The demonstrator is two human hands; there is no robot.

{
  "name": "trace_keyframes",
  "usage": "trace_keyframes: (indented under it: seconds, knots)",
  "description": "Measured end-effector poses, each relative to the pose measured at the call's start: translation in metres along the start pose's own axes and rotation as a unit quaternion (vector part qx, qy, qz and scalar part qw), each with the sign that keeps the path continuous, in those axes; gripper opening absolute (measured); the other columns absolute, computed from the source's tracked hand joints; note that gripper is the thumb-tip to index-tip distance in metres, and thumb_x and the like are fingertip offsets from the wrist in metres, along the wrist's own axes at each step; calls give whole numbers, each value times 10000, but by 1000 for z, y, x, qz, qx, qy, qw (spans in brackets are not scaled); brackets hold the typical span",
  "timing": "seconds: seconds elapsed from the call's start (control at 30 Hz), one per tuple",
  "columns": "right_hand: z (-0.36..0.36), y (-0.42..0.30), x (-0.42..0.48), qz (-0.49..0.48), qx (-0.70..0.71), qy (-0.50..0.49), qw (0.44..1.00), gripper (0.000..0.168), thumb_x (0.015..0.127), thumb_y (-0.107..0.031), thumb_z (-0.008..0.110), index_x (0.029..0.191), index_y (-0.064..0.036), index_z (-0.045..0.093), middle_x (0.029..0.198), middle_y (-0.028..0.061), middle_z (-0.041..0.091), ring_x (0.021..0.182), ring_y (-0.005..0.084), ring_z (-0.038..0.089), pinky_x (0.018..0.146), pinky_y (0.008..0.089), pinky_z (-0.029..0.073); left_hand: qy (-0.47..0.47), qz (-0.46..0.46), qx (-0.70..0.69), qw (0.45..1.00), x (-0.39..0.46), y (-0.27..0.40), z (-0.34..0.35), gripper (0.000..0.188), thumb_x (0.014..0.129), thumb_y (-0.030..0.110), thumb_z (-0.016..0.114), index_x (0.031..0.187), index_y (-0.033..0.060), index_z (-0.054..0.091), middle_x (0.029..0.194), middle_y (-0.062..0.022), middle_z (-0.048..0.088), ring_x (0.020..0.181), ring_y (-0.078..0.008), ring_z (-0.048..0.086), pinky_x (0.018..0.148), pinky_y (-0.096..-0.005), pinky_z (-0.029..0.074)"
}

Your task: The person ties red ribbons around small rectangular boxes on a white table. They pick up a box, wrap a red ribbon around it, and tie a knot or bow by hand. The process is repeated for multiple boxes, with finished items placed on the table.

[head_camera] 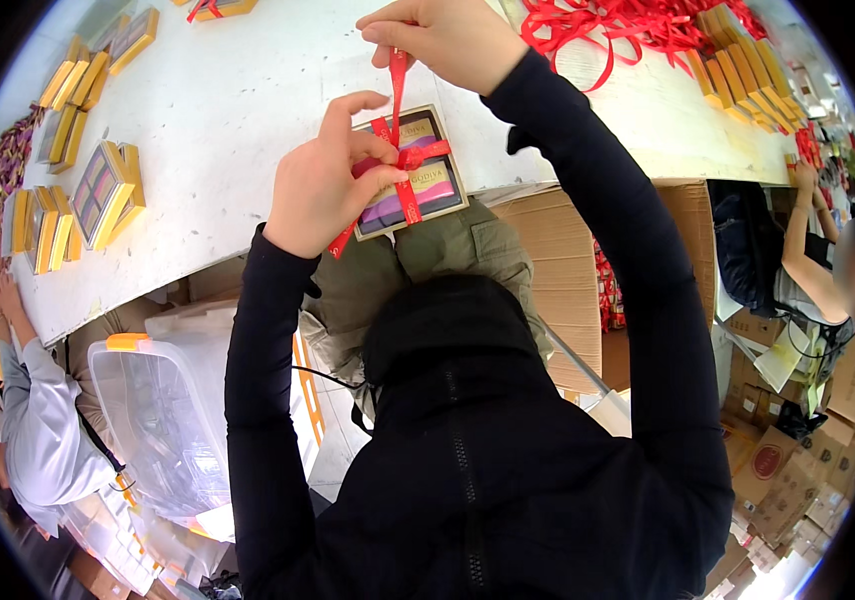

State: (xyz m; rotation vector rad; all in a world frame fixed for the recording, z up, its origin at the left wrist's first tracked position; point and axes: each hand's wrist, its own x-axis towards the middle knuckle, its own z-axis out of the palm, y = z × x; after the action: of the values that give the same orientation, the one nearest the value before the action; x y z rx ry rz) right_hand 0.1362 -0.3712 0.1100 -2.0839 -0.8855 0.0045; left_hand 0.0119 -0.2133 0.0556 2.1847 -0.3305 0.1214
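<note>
A Godiva chocolate box [439, 196] with a clear lid and gold rim lies at the near edge of the white table, partly over my lap. Red printed ribbon [409, 201] crosses its lid and meets in a knot or bow near the middle. My left hand [341, 169] pinches the ribbon at that knot between thumb and fingers, with one ribbon tail hanging below it. Above the box, my right hand [435, 37] holds the other ribbon end, pulled taut upward. The wrapped pieces inside are purple, pink and gold.
Gold-edged boxes stand in groups on the white table [247, 97] at left, with more stacked at upper right [750, 75]. Loose red ribbons [622, 30] lie beside my right forearm. An open cardboard carton [555, 270] and a clear plastic bin [165, 420] are below. People work at both sides.
</note>
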Motion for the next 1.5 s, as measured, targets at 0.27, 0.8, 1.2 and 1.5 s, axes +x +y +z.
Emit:
trace_keyframes:
  seconds: [0.27, 0.8, 1.2, 1.5]
  knots:
    - [7, -13, 1, -55, -322, 91, 941, 276, 871, -227, 581, 776, 9, 688, 607, 151, 614, 592, 312, 612, 587, 405, 490, 26, 0, 29, 999, -2, 8, 5, 699, 759, 65, 757, 1343, 66, 373, 771, -36, 666, 709, -123, 642, 667, -231, 479]
    - [38, -59, -198, 27, -227, 99, 968, 329, 803, -290, 705, 1017, -42, 668, 1130, 106, 638, 1046, 292, 568, 861, 419, 418, 19, -48, 9, 999, -2, 17, 4, 206, 803, 62, 696, 995, 0, 656, 813, -72, 687, 741, -94, 625, 672, -242, 504]
    - [38, -13, -117, 107, -93, 43, 989, 85, 766, -223, 722, 797, -145, 706, 830, 7, 608, 869, 204, 542, 851, 376, 374, -8, -74, -51, 996, 0, 4, 5, 142, 803, 125, 630, 936, 96, 672, 821, -62, 702, 729, -185, 677, 652, -278, 510]
    - [26, 26, -73, -91, 51, -97, 990, 251, 728, -90, 745, 964, -165, 703, 862, -14, 627, 896, 183, 540, 889, 353, 375, 13, -134, -204, 970, -1, -2, 1, 347, 770, -35, 708, 991, 32, 448, 761, -53, 672, 687, -63, 613, 608, -194, 476]
